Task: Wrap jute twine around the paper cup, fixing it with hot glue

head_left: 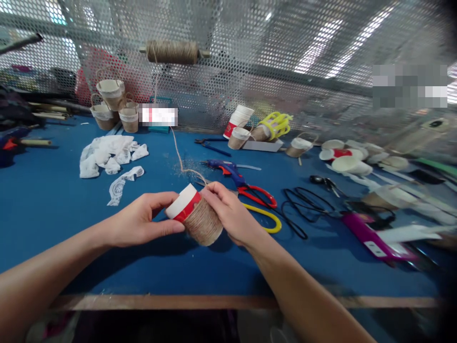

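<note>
A paper cup (203, 224) is tilted over the table, its lower part wrapped in brown twine. A red band and white rim remain bare at its upper left. My left hand (150, 216) grips the cup by the rim end, thumb in front and fingers behind. At the wrapped side, my right hand (228, 212) has its fingers closed on the twine (177, 151), close against the cup; the fingertips are partly hidden. That strand runs up to a spool of twine (172, 52) on a rod at the mesh wall.
Beyond my right hand lie a blue glue gun (228, 169) and scissors (260, 196) with red and yellow handles. White lace (103, 155) lies at left. Twine-wrapped baskets (110, 95) stand at the back. A black cable (300, 209), purple power strip (374, 238) and loose cups (352, 166) are at right.
</note>
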`<state>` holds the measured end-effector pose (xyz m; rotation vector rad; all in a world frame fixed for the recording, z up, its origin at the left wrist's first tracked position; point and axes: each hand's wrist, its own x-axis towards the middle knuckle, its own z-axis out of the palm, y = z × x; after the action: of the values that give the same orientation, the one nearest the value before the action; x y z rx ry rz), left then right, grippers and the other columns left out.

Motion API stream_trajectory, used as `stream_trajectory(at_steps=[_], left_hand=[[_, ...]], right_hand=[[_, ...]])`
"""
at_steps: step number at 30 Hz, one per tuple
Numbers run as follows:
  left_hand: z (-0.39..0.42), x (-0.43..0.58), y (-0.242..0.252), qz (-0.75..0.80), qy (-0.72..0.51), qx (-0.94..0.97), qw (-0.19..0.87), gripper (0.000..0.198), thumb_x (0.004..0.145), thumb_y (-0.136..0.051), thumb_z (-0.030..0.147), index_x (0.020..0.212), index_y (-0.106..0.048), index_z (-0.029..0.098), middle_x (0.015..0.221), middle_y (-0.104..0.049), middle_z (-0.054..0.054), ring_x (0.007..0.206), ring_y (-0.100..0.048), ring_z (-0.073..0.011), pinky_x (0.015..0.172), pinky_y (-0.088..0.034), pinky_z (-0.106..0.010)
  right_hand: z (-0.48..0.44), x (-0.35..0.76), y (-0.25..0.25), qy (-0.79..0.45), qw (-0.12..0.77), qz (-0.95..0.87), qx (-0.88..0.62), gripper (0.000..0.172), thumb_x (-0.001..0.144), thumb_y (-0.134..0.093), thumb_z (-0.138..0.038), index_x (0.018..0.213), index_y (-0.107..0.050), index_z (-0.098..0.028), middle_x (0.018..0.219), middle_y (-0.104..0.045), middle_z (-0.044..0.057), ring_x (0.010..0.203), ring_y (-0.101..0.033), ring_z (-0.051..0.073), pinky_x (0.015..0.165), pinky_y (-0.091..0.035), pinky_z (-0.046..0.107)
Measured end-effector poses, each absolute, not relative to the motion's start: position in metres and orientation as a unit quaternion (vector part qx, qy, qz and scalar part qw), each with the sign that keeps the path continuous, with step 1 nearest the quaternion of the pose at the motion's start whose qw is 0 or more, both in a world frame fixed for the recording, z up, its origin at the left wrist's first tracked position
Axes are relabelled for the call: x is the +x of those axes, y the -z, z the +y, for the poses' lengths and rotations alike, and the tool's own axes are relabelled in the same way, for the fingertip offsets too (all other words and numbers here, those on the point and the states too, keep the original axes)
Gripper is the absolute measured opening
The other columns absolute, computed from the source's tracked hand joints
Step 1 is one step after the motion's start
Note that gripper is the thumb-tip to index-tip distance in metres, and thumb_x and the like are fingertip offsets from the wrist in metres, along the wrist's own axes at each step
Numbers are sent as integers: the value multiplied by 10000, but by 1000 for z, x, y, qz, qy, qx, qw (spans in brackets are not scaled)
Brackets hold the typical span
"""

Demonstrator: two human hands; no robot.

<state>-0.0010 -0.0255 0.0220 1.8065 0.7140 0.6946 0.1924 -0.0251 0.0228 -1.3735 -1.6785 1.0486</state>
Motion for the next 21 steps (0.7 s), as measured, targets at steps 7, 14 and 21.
stream_trajectory(at_steps=[7, 14, 21], left_hand=[[-28, 3, -24, 343, -250, 707, 566, 291, 734, -615, 339, 929, -575, 126, 841, -620, -33, 751, -565, -168, 695, -459, -274], [-31, 12, -21, 381, -262, 643, 611, 270, 716, -611, 299, 897, -569, 103, 806, -642, -46, 731, -600, -177, 704, -472, -304], [-31, 14, -16, 375, -291, 607, 637, 259, 728, -600, 316, 873, -556, 105, 791, -627, -34, 720, -595, -163, 719, -475, -310]], right_hand=[[-31, 184, -21, -308, 359, -715, -515, 140, 861, -402, -300, 765, -422, -200, 696, -471, -10, 604, -435, 115, 578, -370, 269], [-37, 177, -10, -160, 361, -778, -488, 110, 871, -370, -264, 782, -398, -207, 799, -487, 47, 699, -471, 152, 630, -404, 306], [-41, 175, -11, -107, 347, -802, -475, 104, 872, -357, -252, 776, -375, -216, 809, -483, 51, 717, -476, 156, 636, -424, 312]])
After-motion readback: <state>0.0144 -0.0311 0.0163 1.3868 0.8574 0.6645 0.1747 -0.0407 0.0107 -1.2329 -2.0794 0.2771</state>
